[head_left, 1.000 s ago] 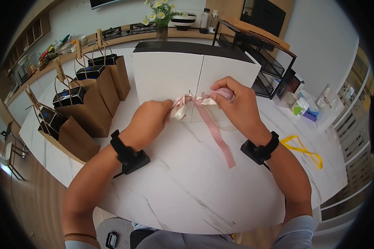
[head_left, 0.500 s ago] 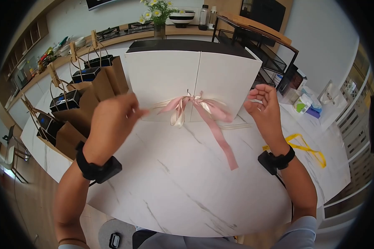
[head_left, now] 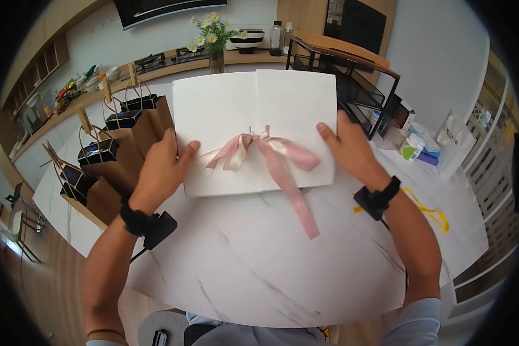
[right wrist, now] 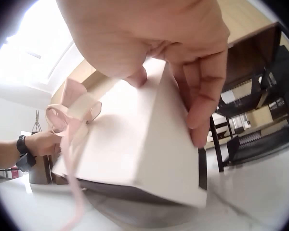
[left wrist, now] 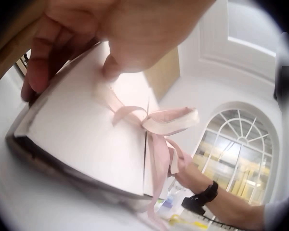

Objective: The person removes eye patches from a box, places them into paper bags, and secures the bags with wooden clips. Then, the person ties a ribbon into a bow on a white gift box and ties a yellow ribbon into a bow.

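Observation:
A white gift box (head_left: 213,104) with two front flaps stands between my hands, its front tilted up towards me. A pink and cream ribbon bow (head_left: 240,151) is tied across the front where the flaps meet, and one long pink tail hangs past the lower edge onto the view of the table. My left hand (head_left: 162,172) grips the box's left side, thumb on the front face and fingers along the side panel. On the opposite side my right hand (right wrist: 149,38) holds the box the same way, its fingers (right wrist: 207,91) spread down the side panel. Dark edging shows under the box.
Several brown paper bags (head_left: 112,164) with dark boxes inside and clothespins on their handles line the table's left. A yellow ribbon (head_left: 429,212) lies at right. Behind it are small packages (head_left: 412,147) and a black rack (head_left: 352,86). The marble-patterned table (head_left: 259,271) spreads in front.
Both hands pinched the bow's loops, then let go and moved apart. Now they hold the box's sides, and the box has come nearer, tipped back so its dark top is hidden.

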The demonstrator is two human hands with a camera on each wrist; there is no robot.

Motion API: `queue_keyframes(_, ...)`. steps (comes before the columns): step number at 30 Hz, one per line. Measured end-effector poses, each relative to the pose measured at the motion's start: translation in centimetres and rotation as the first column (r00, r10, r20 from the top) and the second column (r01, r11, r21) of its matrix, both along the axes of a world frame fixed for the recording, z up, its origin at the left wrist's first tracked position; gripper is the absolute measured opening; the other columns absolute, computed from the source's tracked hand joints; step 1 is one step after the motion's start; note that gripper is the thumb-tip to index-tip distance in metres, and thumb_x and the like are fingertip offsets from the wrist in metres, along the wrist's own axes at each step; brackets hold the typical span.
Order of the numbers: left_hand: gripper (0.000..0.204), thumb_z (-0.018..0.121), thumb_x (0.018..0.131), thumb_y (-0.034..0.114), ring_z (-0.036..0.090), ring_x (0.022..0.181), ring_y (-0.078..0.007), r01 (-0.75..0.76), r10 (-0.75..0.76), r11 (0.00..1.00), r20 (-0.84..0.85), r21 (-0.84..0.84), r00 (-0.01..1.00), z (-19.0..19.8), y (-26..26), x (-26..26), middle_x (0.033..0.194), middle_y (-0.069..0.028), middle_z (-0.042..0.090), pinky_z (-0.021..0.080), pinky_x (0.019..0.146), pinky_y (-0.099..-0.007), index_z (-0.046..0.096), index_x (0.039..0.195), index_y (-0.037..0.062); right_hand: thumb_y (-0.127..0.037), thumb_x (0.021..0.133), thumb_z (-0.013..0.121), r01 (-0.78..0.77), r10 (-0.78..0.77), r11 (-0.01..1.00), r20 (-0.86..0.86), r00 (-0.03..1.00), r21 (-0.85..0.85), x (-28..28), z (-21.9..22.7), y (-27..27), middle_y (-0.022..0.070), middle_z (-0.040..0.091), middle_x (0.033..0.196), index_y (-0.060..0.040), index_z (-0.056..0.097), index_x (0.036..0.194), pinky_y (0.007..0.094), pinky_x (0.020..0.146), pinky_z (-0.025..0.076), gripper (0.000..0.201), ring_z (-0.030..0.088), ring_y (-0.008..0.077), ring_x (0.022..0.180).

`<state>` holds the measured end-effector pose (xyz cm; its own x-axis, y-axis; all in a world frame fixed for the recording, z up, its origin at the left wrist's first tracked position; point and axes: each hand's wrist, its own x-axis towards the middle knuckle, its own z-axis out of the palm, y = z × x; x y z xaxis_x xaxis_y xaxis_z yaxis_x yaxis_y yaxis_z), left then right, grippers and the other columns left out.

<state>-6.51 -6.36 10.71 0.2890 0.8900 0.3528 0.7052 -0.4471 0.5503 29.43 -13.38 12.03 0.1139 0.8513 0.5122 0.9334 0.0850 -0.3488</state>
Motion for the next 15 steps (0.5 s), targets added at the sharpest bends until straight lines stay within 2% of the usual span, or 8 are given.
queue_keyframes(2,0.051,0.058,0.104,0.04,0.055,0.062,-0.02,0.017,-0.015,0.999,0.038,-0.045,0.999,1.7,-1.9,-0.3,0.067,-0.0177,0.057,0.046,0.061,-0.04,0.056,0.097,-0.0107,-0.042,0.105,0.052,0.009,-0.005,0.997,0.054,0.999,-0.072,0.0,2.4,-1.5,0.0322,0.067,0.08,0.0083,0.053,0.105,0.0551,0.075,0.052,0.05,0.066,0.0507,0.077)
queue_keyframes(3,0.051,0.058,0.104,0.04,0.055,0.062,-0.02,0.01,-0.008,0.999,0.037,-0.05,0.999,2.1,-2.7,-0.5,0.067,-0.0177,0.057,0.046,0.061,-0.04,0.056,0.097,-0.0107,-0.043,0.105,0.051,0.028,-0.012,0.989,0.114,0.993,-0.145,0.0,3.1,-2.1,0.0329,0.067,0.083,0.0088,0.055,0.102,0.0543,0.075,0.052,0.052,0.067,0.0499,0.08)
queue_keyframes(5,0.055,0.057,0.104,0.043,0.052,0.062,-0.0199,0.011,-0.022,0.969,-0.043,-0.247,0.999,2.4,-4.0,-0.6,0.068,-0.0166,0.057,0.046,0.063,-0.0396,0.058,0.09,-0.0105,-0.043,0.103,0.052,0.02,-0.007,0.988,0.083,0.997,-0.153,-0.5,2.7,-2.9,0.0327,0.068,0.086,0.0088,0.056,0.099,0.0535,0.075,0.052,0.052,0.067,0.0493,0.082)
queue_keyframes(6,0.059,0.056,0.103,0.046,0.048,0.062,-0.021,0.044,-0.057,0.976,-0.056,-0.213,0.997,1.1,-3.7,-1.2,0.067,-0.0176,0.056,0.046,0.064,-0.0409,0.058,0.085,-0.01,-0.043,0.103,0.052,0.016,0.003,0.974,0.086,0.996,-0.227,-0.3,1.9,-3.6,0.0329,0.068,0.087,0.0088,0.056,0.099,0.0531,0.076,0.052,0.052,0.067,0.0492,0.084)
queue_keyframes(9,0.063,0.055,0.103,0.048,0.051,0.06,-0.0266,0.025,-0.058,0.977,-0.152,-0.213,0.987,0.8,-4.6,-1.2,0.068,-0.024,0.055,0.045,0.063,-0.0441,0.056,0.081,-0.0108,-0.041,0.102,0.053,0.019,-0.001,0.936,0.051,0.999,-0.353,-0.5,0.6,-5.0,0.035,0.067,0.091,0.0105,0.056,0.101,0.0517,0.078,0.051,0.052,0.067,0.0487,0.088)
queue_keyframes(10,0.063,0.055,0.103,0.048,0.051,0.06,-0.0266,0.026,-0.062,0.975,-0.157,-0.223,0.986,0.6,-4.6,-1.3,0.068,-0.024,0.055,0.045,0.063,-0.0441,0.056,0.081,-0.0108,-0.041,0.102,0.052,-0.014,0.008,0.92,-0.017,1.0,-0.392,-0.4,-0.1,-5.1,0.0355,0.067,0.091,0.0113,0.056,0.102,0.0511,0.079,0.051,0.052,0.066,0.0488,0.087)
queue_keyframes(12,0.066,0.054,0.103,0.047,0.065,0.051,-0.0291,0.091,-0.141,0.96,-0.177,-0.266,0.974,0.6,-4.3,-1.6,0.058,-0.0192,0.06,0.053,0.056,-0.0414,0.059,0.077,-0.0131,-0.039,0.102,0.051,-0.058,0.024,0.906,-0.087,0.996,-0.42,-0.4,-1.3,-5.0,0.0367,0.066,0.091,0.0134,0.056,0.102,0.0497,0.079,0.051,0.053,0.066,0.0491,0.086)
queue_keyframes(15,0.062,0.055,0.102,0.045,0.064,0.05,-0.0347,0.05,-0.121,0.944,-0.202,-0.325,0.972,1.4,-4.3,-1.2,0.054,-0.0172,0.059,0.053,0.055,-0.0448,0.061,0.079,-0.0115,-0.041,0.103,0.051,-0.074,0.051,0.896,-0.064,0.997,-0.438,-0.3,-0.7,-4.7,0.0359,0.067,0.091,0.0127,0.056,0.103,0.0493,0.079,0.052,0.054,0.067,0.0481,0.087)
